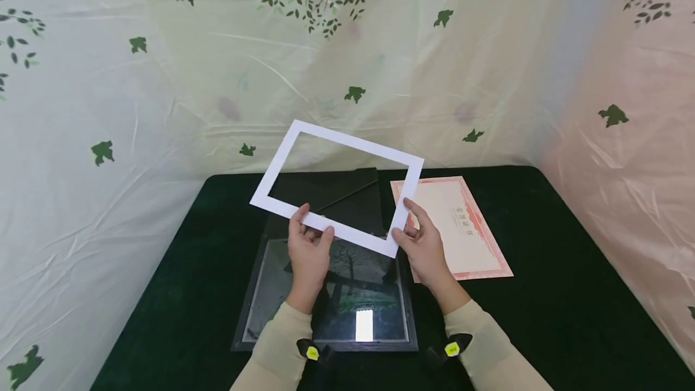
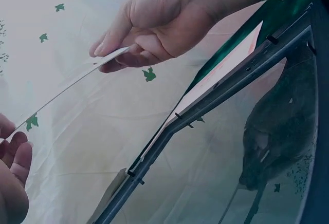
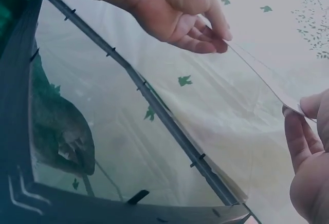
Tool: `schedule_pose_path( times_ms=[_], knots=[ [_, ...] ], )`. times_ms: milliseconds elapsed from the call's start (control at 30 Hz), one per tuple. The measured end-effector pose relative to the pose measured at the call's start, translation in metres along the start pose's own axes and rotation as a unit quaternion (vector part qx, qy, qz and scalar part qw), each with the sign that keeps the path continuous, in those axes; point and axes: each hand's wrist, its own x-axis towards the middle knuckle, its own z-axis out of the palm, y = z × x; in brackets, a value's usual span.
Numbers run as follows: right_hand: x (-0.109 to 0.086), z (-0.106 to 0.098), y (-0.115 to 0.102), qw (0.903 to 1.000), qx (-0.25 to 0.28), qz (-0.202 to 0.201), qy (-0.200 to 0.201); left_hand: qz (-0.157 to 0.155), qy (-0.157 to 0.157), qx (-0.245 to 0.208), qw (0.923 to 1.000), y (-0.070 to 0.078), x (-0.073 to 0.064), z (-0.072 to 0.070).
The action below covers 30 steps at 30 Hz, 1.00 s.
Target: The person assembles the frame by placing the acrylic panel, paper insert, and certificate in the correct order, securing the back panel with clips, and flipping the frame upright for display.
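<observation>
Both hands hold up a white picture mat, a flat rectangular border with an open middle, tilted above the table. At its near edge the left hand pinches the strip between thumb and fingers. The right hand grips the near right corner the same way. Below the mat lies a dark picture frame with a glassy pane reflecting the backdrop and a bright light. From the left wrist view, the mat appears nearly edge-on, with the right hand at its upper end.
Beyond the picture frame lies a black backing board, partly seen through the mat's opening. A certificate with a red border lies to the right on the dark green tablecloth. Small dark tabs stick up along the frame's inner edge.
</observation>
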Motion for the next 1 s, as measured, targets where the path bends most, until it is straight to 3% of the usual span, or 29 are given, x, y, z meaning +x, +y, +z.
schedule_pose_path(
  times_ms=[133, 267, 367, 467, 567, 700, 800, 1000],
  knots=[
    [0.001, -0.002, 0.001, 0.9994, 0.031, -0.016, -0.003, -0.011, -0.004, 0.035, 0.9993, 0.000, 0.001, -0.002],
    [-0.001, -0.002, -0.002, 0.9988, 0.043, -0.022, -0.011, -0.002, 0.015, 0.111, 0.9938, 0.005, 0.005, -0.015],
    [-0.001, -0.002, -0.006, 0.9986, 0.045, -0.024, -0.016, 0.021, 0.047, 0.183, 0.9818, 0.010, 0.013, -0.030],
    [-0.001, -0.001, -0.008, 0.9983, 0.049, -0.025, -0.021, 0.045, 0.065, 0.250, 0.9650, 0.014, 0.025, -0.051],
    [-0.001, -0.001, -0.010, 0.9980, 0.052, -0.025, -0.026, 0.060, 0.061, 0.296, 0.9512, 0.019, 0.039, -0.071],
    [-0.002, 0.000, -0.012, 0.9978, 0.055, -0.020, -0.032, 0.082, 0.030, 0.340, 0.9365, 0.022, 0.055, -0.095],
    [-0.002, 0.001, -0.012, 0.9977, 0.053, -0.016, -0.040, 0.112, -0.013, 0.399, 0.9102, 0.023, 0.064, -0.109],
    [-0.004, 0.000, -0.010, 0.9975, 0.025, -0.001, -0.066, 0.169, -0.115, 0.526, 0.8251, 0.030, 0.076, -0.126]
  ],
)
